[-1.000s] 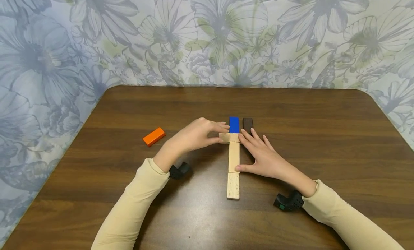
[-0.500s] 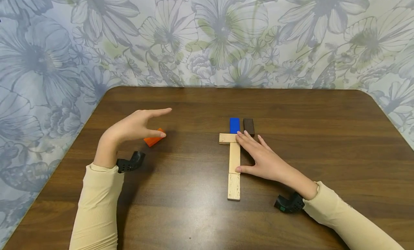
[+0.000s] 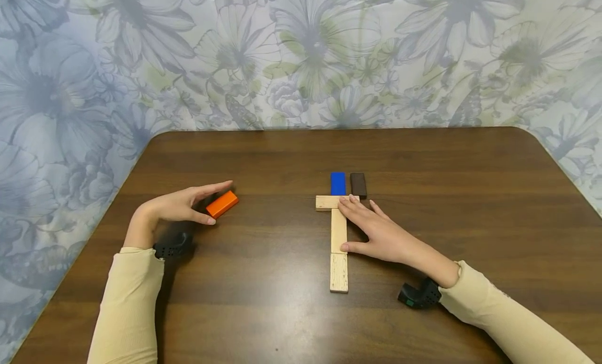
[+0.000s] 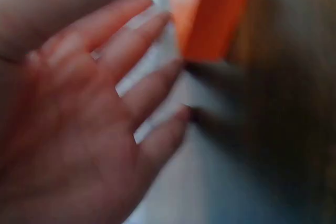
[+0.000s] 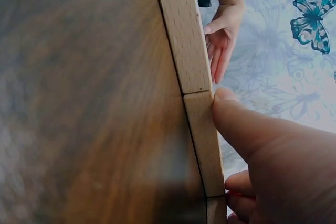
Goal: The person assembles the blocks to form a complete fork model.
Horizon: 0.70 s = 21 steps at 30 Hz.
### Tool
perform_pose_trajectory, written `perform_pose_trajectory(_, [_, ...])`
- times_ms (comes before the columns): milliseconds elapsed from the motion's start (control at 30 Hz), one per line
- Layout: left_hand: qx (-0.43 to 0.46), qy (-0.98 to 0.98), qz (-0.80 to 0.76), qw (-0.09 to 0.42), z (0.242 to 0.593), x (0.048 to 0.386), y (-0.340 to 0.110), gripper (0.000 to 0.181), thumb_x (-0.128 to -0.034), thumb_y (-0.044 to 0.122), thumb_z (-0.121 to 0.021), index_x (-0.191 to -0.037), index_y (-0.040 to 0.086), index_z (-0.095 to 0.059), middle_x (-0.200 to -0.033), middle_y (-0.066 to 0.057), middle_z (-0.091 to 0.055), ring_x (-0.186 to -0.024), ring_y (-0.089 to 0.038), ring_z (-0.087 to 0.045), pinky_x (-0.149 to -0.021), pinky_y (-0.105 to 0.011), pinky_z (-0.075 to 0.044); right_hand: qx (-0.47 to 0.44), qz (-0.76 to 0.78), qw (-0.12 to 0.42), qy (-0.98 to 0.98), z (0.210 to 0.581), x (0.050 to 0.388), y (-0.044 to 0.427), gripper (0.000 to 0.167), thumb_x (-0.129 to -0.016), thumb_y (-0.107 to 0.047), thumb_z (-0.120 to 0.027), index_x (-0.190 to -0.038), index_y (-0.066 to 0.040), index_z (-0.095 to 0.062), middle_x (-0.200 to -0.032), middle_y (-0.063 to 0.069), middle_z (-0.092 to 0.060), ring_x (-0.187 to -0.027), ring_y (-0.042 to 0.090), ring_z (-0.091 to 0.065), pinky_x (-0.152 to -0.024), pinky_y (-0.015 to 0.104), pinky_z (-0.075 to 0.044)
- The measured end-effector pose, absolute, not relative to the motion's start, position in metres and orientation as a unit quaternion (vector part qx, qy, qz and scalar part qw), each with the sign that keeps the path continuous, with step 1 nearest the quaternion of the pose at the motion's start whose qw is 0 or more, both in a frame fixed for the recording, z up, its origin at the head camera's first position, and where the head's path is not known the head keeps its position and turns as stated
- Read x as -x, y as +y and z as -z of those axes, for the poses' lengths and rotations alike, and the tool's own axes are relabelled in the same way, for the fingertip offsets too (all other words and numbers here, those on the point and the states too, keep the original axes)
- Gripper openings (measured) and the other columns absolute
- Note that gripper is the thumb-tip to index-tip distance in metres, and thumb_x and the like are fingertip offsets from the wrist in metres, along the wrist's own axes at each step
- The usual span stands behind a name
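An orange block [image 3: 222, 204] lies slanted at the left of the table. Beside it is my left hand [image 3: 176, 206], its fingers and thumb spread on either side; the blurred left wrist view shows the fingers extended near the block [image 4: 210, 19]. My right hand [image 3: 383, 232] rests on plain wooden blocks set in a T: its fingertips touch the crosswise block [image 3: 326, 203], and its thumb touches the middle block [image 3: 338, 229] near the joint with the lower block [image 3: 338, 272]. The crosswise block's right end is partly covered by fingers.
Behind the crosswise block lie a blue block [image 3: 337, 183] and a dark brown block [image 3: 358, 184], side by side with a narrow gap. The brown tabletop [image 3: 263, 160] ends at a flower-patterned backdrop [image 3: 301, 66].
My left hand has left the crosswise block, moved far left and come down beside the orange block. My right hand has stayed at the wooden blocks.
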<state>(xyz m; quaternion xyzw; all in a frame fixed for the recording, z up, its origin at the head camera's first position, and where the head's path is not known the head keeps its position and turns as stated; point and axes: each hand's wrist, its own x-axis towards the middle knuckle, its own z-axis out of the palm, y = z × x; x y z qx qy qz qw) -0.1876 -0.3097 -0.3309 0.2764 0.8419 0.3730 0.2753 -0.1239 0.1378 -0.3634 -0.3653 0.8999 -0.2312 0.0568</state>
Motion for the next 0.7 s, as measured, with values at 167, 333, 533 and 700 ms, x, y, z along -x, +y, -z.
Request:
perform_pose_trajectory(167, [-0.291, 0.823, -0.402, 0.277, 0.346, 0.191, -0.319, 0.085, -0.0841, 0.009, -0.071, -0.151, 0.015, -0.018, -0.155, -0.004, -0.01, -0.139, -0.027, 0.005, -0.105, -0.058, -0.003, 0.366, 0.227, 0.061, 0.9, 0.364, 0.124, 0.138, 0.081, -0.089, -0.05, -0.057, -0.149, -0.007, -0.023, -0.153, 0.006, -0.016, -0.14, 0.02, -0.007, -0.107, 0.052, -0.005])
perform_pose_trajectory(333, [-0.307, 0.814, -0.41, 0.274, 0.35, 0.195, -0.317, 0.083, -0.0851, 0.007, -0.069, -0.151, 0.016, -0.019, -0.155, -0.004, -0.009, -0.139, -0.025, 0.008, -0.104, -0.059, -0.001, 0.366, 0.225, 0.055, 0.902, 0.363, 0.123, 0.139, 0.083, -0.088, -0.051, -0.058, -0.149, -0.007, -0.022, -0.154, 0.007, -0.016, -0.14, 0.021, -0.008, -0.107, 0.053, -0.005])
perform_pose_trajectory(533, [-0.3, 0.818, -0.407, 0.274, 0.351, 0.194, -0.319, 0.081, -0.0853, 0.007, -0.068, -0.151, 0.015, -0.022, -0.155, -0.011, -0.002, -0.139, -0.026, 0.008, -0.102, -0.062, -0.001, 0.374, 0.224, 0.04, 0.899, 0.365, 0.124, 0.14, 0.084, -0.088, -0.051, -0.059, -0.148, -0.005, -0.024, -0.153, 0.009, -0.019, -0.139, 0.024, -0.011, -0.106, 0.056, -0.007])
perform_pose_trajectory(700, [-0.298, 0.82, -0.406, 0.272, 0.352, 0.193, -0.32, 0.077, -0.0853, 0.008, -0.068, -0.15, 0.015, -0.026, -0.154, -0.014, -0.001, -0.139, -0.026, 0.007, -0.102, -0.064, -0.002, 0.372, 0.224, 0.042, 0.9, 0.366, 0.124, 0.139, 0.084, -0.088, -0.051, -0.058, -0.149, -0.005, -0.024, -0.152, 0.009, -0.019, -0.139, 0.024, -0.01, -0.106, 0.055, -0.007])
